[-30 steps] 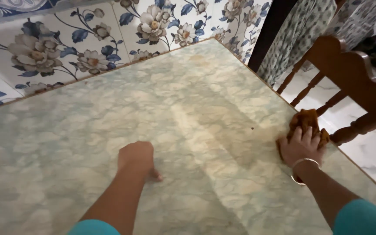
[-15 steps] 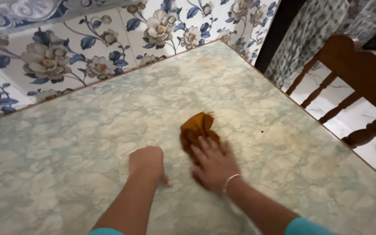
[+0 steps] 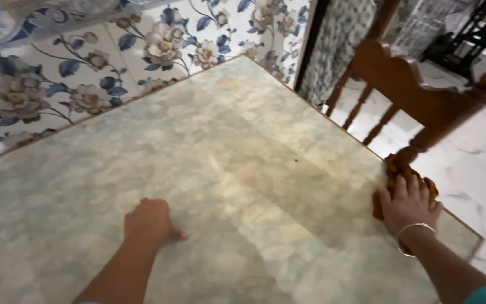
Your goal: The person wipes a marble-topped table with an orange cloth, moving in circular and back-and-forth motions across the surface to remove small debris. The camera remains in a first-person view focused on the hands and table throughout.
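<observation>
The right hand [image 3: 409,205] lies flat, palm down, on a crumpled orange-brown cloth [image 3: 394,171] at the right edge of the desk [image 3: 243,146]. Its fingers are spread and pressed onto the fabric rather than closed around it, so the grip is an open, flattening one. A thin bangle [image 3: 413,229] circles the wrist. The cloth is bunched and wrinkled, mostly hidden under the hand, showing at the fingertips and along the thumb side.

The left hand [image 3: 148,220] rests well apart, near the middle of the desk, curled into a loose fist with the thumb tip touching the marbled green surface; it holds nothing visible.

A wooden chair [image 3: 417,98] stands just beyond the desk's right edge.
</observation>
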